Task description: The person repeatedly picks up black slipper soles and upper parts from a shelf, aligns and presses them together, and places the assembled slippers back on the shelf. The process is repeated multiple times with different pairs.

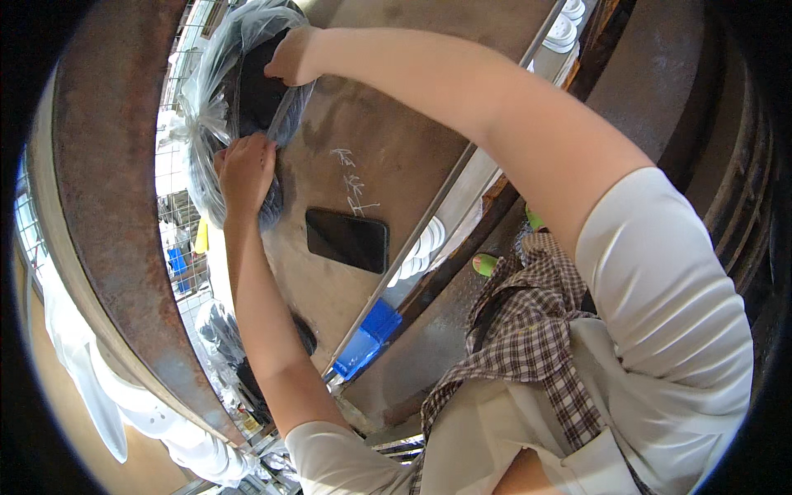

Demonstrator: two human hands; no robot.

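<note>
A clear plastic bag (206, 107), bunched into a knot on its left side, sits at the far left of a brown worktop (330, 132). Something dark (257, 87) shows inside it, too hidden to name. My right hand (295, 56) reaches across to the bag's far edge, fingers curled round the plastic. Nearer to me, my left hand (246, 173) grips the bag's near edge, its fingers bent and pressed together. A strip of plastic runs taut between the two hands. A black phone (346, 239) lies flat on the worktop, to the right of my left forearm.
Chalk-like marks (355, 181) are on the worktop above the phone. White moulded pieces (561, 33) lie beyond its right edge, with a blue bin (367, 338) lower down. A rusty curved metal beam (107, 198) and wire mesh (172, 165) stand at the left.
</note>
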